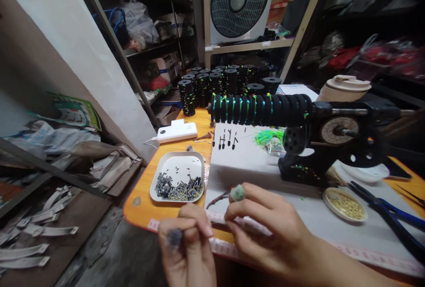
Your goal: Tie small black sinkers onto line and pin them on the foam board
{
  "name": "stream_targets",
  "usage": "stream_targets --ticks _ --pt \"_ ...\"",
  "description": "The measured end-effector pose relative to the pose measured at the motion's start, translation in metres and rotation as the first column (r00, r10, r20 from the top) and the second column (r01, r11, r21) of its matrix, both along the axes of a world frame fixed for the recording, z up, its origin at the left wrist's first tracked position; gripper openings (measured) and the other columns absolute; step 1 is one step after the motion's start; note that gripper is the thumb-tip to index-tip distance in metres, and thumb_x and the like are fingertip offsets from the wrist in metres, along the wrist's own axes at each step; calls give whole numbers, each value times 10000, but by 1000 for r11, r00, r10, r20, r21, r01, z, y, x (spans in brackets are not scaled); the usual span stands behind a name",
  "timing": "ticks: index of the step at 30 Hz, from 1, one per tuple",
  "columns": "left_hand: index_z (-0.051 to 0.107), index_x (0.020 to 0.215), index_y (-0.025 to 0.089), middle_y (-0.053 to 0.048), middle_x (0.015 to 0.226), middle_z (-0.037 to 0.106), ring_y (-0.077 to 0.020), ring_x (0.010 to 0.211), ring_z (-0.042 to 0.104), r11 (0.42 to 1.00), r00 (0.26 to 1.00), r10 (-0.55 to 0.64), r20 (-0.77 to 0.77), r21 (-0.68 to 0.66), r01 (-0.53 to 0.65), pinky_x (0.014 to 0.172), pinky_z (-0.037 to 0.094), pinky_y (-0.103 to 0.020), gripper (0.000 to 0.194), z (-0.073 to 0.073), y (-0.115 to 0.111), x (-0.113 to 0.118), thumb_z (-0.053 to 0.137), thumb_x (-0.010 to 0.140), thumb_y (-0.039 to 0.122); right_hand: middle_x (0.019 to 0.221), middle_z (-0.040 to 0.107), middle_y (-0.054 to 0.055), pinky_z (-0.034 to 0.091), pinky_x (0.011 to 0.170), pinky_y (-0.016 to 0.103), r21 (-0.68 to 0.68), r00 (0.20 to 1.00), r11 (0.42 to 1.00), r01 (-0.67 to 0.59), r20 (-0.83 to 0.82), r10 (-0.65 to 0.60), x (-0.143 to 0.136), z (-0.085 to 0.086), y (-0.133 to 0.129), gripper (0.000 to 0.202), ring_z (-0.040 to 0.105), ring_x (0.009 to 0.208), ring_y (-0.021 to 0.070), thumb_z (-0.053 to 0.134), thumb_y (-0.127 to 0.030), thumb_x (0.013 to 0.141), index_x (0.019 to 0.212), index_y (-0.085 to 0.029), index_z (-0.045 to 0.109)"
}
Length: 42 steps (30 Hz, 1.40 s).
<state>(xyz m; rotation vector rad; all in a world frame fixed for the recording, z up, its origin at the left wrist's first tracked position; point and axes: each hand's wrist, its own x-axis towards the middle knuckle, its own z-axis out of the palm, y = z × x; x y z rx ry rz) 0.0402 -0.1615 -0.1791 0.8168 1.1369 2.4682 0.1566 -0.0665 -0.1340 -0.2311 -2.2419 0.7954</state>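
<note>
In the head view, my left hand (pixel 189 242) is closed in a pinch at the front edge of the table, with a dark wrap on one fingertip. Whatever it may grip is too small or hidden to tell. My right hand (pixel 268 229) faces it a short way to the right, fingers pinched together, a green wrap (pixel 237 193) around one fingertip. What lies between those fingers cannot be made out. A dark twisted cord (pixel 217 199) shows just beyond the right fingertips. Behind the left hand stands a white square tray (pixel 159 163) holding many small grey, black and yellow-tipped cylinders (pixel 179 189).
A black spool (pixel 262 109) wound with green-blue strands sits on a machine (pixel 305 158). Several wound spools (pixel 215 83) stand behind. Pliers (pixel 392 220), a dish of gold bits (pixel 345 205), green strands (pixel 268 137) and a white power bank (pixel 177 132) lie around.
</note>
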Motion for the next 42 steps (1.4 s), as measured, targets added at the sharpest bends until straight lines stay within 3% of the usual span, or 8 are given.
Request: stream_targets --ticks 3,6,10,15,20,27,35,42 --pt "548 790 243 57 657 508 -132 767 558 997 997 74 32 20 -75 720 459 -229 145 9 -3 -24 613 919 260 790 584 34 432 638 253 26 992 993 111 -56 -109 5 2 11 126 547 725 142 582 -62 861 897 -178 616" --pt "538 863 263 46 723 571 -153 782 589 944 956 -74 -285 -328 -25 764 450 -276 125 17 -2 -46 517 967 198 785 576 10 434 660 265 -120 987 984 133 -70 -142 8 3 17 100 538 718 139 543 -112 909 887 -207 566" --pt "502 809 229 -2 778 568 -187 737 548 675 661 -511 -549 -732 -86 675 402 -300 147 24 16 -53 485 950 190 730 514 -8 414 575 249 -275 993 956 106 -26 -117 5 3 18 136 486 644 128 509 -180 930 797 -204 517" --pt "550 742 216 -61 827 612 -256 793 584 595 444 -627 -640 -761 -258 686 406 -344 139 23 41 -44 553 875 174 630 502 -34 478 722 311 -170 987 972 161 22 -160 4 3 23 96 479 594 123 639 -222 875 794 -208 689" --pt "570 747 213 -60 860 615 -224 790 596 694 614 -480 -627 -699 -171 691 434 -315 172 18 23 -45 532 914 224 616 538 -23 458 669 301 -159 983 970 182 4 -184 7 5 21 92 511 601 136 670 -245 873 833 -244 752" --pt "613 791 213 -6 762 640 -172 728 612 827 959 -194 -209 -561 45 679 485 -248 116 8 -4 -18 659 860 294 650 524 15 374 500 250 -91 997 993 74 -23 -76 0 2 0 137 501 594 139 622 -153 874 856 -194 752" --pt "590 708 203 13 744 606 -143 704 598 910 994 -105 43 -399 113 651 490 -216 224 11 3 2 795 745 288 642 618 39 381 484 253 -124 989 988 94 -101 -107 -3 -6 0 116 508 571 141 637 -133 877 869 -165 748" --pt "616 727 217 10 743 645 -142 721 622 931 957 -177 -231 -356 86 689 518 -224 140 2 3 -7 699 825 159 630 594 24 417 524 233 -202 994 977 68 -65 -83 -4 -1 -2 109 500 602 131 633 -120 853 807 -162 722"
